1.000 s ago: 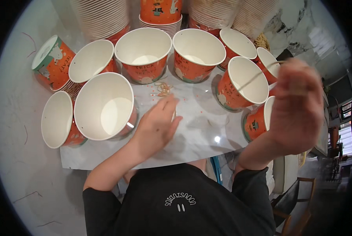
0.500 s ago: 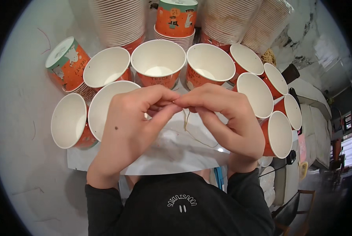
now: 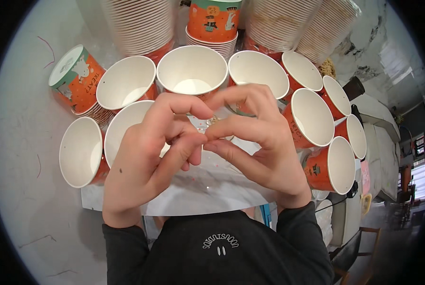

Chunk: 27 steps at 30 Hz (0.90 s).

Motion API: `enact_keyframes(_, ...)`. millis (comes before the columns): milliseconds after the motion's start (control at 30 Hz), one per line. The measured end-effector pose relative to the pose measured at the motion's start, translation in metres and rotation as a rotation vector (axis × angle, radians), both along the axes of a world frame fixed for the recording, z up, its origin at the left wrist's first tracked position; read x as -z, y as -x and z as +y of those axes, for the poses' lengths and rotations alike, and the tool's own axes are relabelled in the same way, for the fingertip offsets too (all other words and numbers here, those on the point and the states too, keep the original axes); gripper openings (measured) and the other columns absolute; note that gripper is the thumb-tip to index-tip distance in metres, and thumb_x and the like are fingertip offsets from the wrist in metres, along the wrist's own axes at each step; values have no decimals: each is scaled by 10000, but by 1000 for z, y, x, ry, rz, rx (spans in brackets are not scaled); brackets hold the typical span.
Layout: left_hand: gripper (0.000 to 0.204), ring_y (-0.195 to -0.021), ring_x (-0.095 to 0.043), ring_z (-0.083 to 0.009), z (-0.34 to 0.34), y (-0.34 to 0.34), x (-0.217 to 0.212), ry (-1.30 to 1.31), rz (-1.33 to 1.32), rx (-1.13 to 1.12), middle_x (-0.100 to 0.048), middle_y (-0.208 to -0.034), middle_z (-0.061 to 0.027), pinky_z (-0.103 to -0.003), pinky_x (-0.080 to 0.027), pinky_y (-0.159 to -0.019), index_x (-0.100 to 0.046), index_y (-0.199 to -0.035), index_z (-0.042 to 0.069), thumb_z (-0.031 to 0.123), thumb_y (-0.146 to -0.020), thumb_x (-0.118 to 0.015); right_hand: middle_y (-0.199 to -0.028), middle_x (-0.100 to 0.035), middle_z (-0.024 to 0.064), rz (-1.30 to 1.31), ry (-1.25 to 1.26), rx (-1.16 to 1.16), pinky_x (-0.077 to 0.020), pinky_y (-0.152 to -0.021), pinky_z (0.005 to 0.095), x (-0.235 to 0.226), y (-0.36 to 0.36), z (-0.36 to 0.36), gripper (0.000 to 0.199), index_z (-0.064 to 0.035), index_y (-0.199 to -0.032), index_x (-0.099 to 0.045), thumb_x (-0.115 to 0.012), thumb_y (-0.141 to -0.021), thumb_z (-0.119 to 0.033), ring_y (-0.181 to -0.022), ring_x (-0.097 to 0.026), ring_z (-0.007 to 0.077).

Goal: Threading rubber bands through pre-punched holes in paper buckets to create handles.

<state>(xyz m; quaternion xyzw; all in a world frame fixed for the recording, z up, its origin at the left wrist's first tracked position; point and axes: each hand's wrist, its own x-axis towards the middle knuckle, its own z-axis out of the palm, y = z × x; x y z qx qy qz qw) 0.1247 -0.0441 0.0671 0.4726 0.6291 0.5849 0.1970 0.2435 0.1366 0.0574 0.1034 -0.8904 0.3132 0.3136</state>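
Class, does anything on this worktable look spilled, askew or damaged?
Yes, slightly: tiny orange-red specks lie scattered on the white tabletop beside the left hand. They look like stray litter on an otherwise pale surface; what they are is too small to tell. The open paper buckets show no obvious damage.

On the black shirt (image 3: pixel 184 251), pale letters (image 3: pixel 220 238) in a rainbow curve, turned upside down, with two short marks (image 3: pixel 219 251) under. On the orange and green cup (image 3: pixel 84 90) at the upper left, dark letters (image 3: pixel 95 79) on a slant. On an open orange cup (image 3: pixel 312 118) at the right, more dark letters (image 3: pixel 297 128) down one side.
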Motion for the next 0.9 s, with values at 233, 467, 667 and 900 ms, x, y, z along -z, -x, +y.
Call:
enact_keyframes(233, 158, -796, -693, -107, 0, 5, 3, -99, -7, -27, -675, -843, -43, -226, -533, -729, -582, -1079, -15, -71, -931, -592, -1109, -637, 66, -279, 646, -223, -481, -747, 205, 17, 12, -8, 100, 6, -1076, -650, -641, -984, -33, -982, -604, 75)
enact_keyframes(467, 106, -826, -700, -122, -9, 19, 3, -131, 65, 74, -676, -903, -74, -237, -543, -721, -589, -969, -32, -92, -882, -595, -787, -601, 0, -216, 555, -154, -419, -582, 249, 17, 12, -14, 123, -34, -1038, -686, -711, -918, -34, -660, -539, 69)
enact_keyframes(667, 133, -736, -707, -165, -4, 23, 8, -26, 163, 25, -672, -798, -67, -268, -543, -680, -584, -1021, -14, -20, -903, -645, -767, -602, 26, 83, 118, 3, -388, -545, 255, 18, 19, -10, 160, -25, -961, -712, -755, -814, 21, -599, -502, 110)
enact_keyframes(900, 482, -752, -676, -406, -12, 17, 57, 602, 715, -248, -681, -796, -214, -472, -518, -606, -546, -1161, -37, 287, -882, -769, -752, -568, 2, 29, 215, 81, -319, -535, 234, 19, 27, 3, 75, -13, -930, -696, -726, -862, -5, -595, -391, 64)
